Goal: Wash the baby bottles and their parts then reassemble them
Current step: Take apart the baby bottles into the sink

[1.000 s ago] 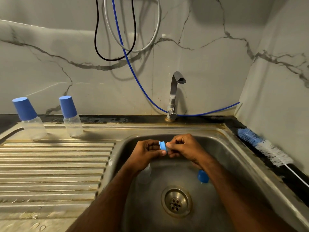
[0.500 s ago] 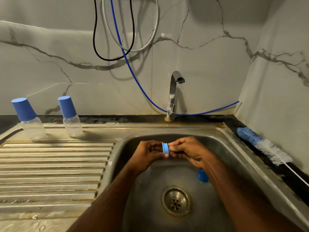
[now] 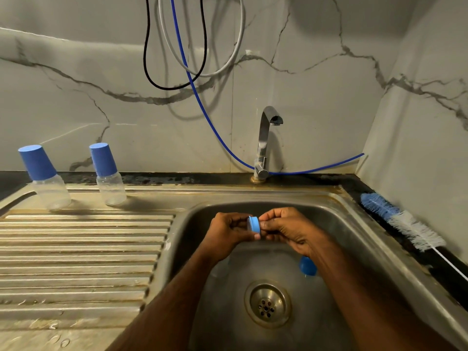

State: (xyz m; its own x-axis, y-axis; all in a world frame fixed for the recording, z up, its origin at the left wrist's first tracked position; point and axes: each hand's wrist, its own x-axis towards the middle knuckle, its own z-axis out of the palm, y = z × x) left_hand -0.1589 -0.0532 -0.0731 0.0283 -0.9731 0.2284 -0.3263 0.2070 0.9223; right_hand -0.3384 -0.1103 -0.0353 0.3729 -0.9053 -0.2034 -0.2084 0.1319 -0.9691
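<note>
Both your hands, left [image 3: 229,230] & right [image 3: 286,228], pinch blue ring [image 3: 254,224] over sink [image 3: 354,224]; wet fingers could drop it.

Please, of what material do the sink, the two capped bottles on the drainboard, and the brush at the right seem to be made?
Sink: looks like stainless steel, dull brushed finish with brownish stains and soft reflections.
Capped bottles: clear bodies, probably plastic, since the drainboard shows through; matte opaque blue caps.
Bottle brush: blue and white bristles, likely synthetic, on a thin white stem, material unclear.
</note>
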